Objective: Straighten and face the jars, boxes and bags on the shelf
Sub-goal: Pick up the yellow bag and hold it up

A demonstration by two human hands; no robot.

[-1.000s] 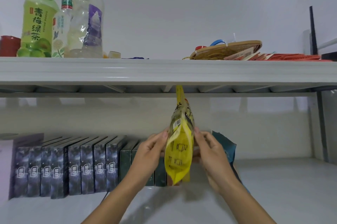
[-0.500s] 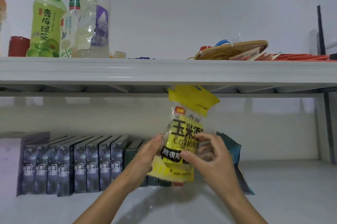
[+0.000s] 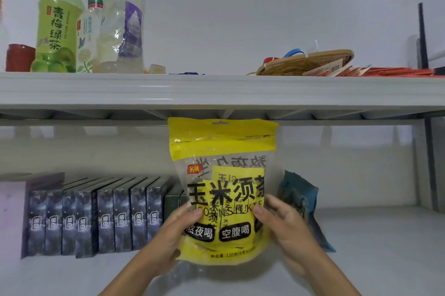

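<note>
Both hands, left (image 3: 179,228) and right (image 3: 283,223), grip yellow tea bag (image 3: 224,189) by lower sides; upright, label facing near, blue bag (image 3: 298,199) just right.

Plain white wall (image 3: 265,7) behind two white shelf boards (image 3: 216,91).

Woven tray (image 3: 305,62) on upper shelf (image 3: 216,90)
</note>
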